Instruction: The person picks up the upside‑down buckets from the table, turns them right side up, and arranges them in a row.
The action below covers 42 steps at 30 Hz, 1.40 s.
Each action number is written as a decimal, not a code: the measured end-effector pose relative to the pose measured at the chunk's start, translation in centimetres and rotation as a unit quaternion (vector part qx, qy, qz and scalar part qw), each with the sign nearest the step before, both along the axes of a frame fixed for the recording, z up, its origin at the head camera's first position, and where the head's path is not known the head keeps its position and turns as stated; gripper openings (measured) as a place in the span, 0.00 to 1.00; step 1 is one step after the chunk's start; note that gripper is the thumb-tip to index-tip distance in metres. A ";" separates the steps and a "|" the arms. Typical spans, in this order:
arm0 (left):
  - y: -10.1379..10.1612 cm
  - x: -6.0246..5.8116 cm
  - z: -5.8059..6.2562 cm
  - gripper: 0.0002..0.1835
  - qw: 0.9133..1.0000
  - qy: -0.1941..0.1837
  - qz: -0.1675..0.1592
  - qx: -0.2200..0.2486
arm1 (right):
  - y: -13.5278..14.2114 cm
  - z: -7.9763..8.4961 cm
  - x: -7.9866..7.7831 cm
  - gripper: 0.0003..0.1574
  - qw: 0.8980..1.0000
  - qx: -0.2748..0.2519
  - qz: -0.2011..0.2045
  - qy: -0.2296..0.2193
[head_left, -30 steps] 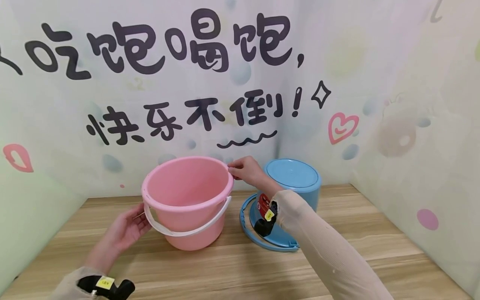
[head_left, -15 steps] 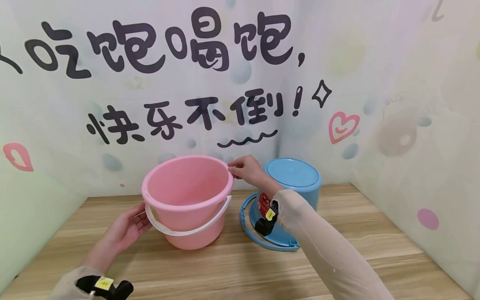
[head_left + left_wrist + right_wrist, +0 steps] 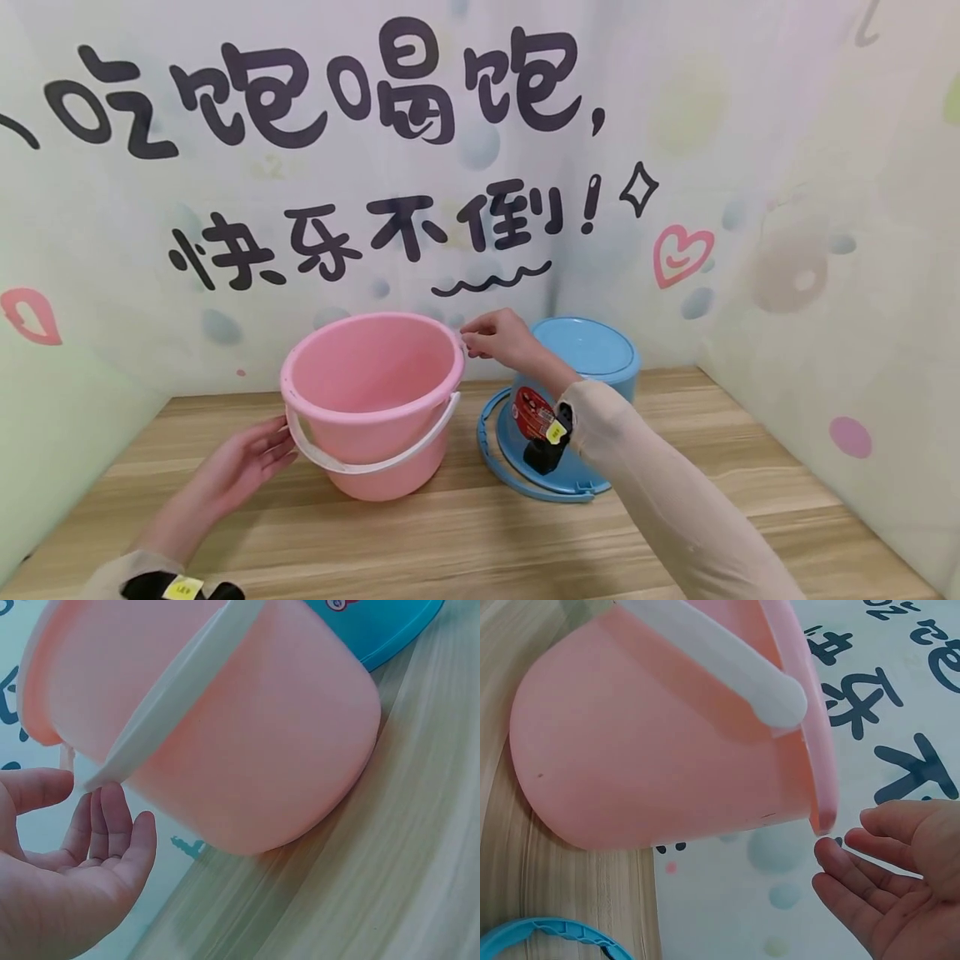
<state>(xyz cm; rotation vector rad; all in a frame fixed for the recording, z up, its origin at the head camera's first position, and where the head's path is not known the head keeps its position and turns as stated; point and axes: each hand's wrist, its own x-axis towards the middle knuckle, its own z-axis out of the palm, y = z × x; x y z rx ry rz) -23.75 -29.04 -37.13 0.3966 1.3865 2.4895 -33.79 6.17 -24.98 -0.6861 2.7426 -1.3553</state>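
A pink bucket (image 3: 363,433) stands upright on the wooden table, with its white handle (image 3: 360,468) hanging down in front. My left hand (image 3: 251,467) is at its left side, fingers loosely bent; in the left wrist view, fingertips (image 3: 112,787) are at the handle's lower edge, with the thumb apart. On the other side, my right hand (image 3: 504,340) is beside the rim. The right wrist view shows its fingers relaxed and a small gap between the fingertips (image 3: 829,851) and the pink rim (image 3: 823,802). Neither hand grips the bucket.
A blue bucket (image 3: 592,346) stands upside down to the right, partly behind my right forearm. Its blue handle (image 3: 483,437) lies on the table (image 3: 420,550). A printed cloth wall (image 3: 600,275) closes off the back and sides.
The right hand has eased slightly off the pink rim toward the right. My left hand has shifted a little left and its fingers look straighter. Both buckets stay in place.
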 end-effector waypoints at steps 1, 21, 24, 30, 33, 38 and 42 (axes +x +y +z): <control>0.0 0.1 0.0 0.21 1.000 0.002 -0.007 0.007 | 0.2 0.0 0.1 0.16 1.000 0.002 0.003 0.000; 2.1 3.7 -0.6 0.18 0.997 0.014 -0.078 0.001 | 5.2 -0.3 4.8 0.17 0.995 0.032 0.084 0.042; 3.0 3.9 -0.6 0.17 0.997 0.016 -0.069 -0.026 | 6.0 -0.7 5.3 0.17 0.993 0.036 0.095 0.051; 4.5 4.6 -0.7 0.15 0.997 0.019 -0.073 -0.032 | 7.5 -1.5 6.1 0.17 0.993 0.032 0.105 0.051; 5.1 5.1 -0.7 0.15 0.995 0.018 -0.090 -0.028 | 8.3 -1.9 6.5 0.16 0.992 0.031 0.107 0.052; 6.4 5.7 -0.6 0.14 0.993 0.007 -0.110 -0.032 | 9.5 -2.3 7.1 0.17 0.993 0.030 0.104 0.048; 7.8 5.9 -0.5 0.13 0.992 0.002 -0.119 -0.037 | 10.3 -2.3 7.7 0.18 0.994 0.020 0.102 0.041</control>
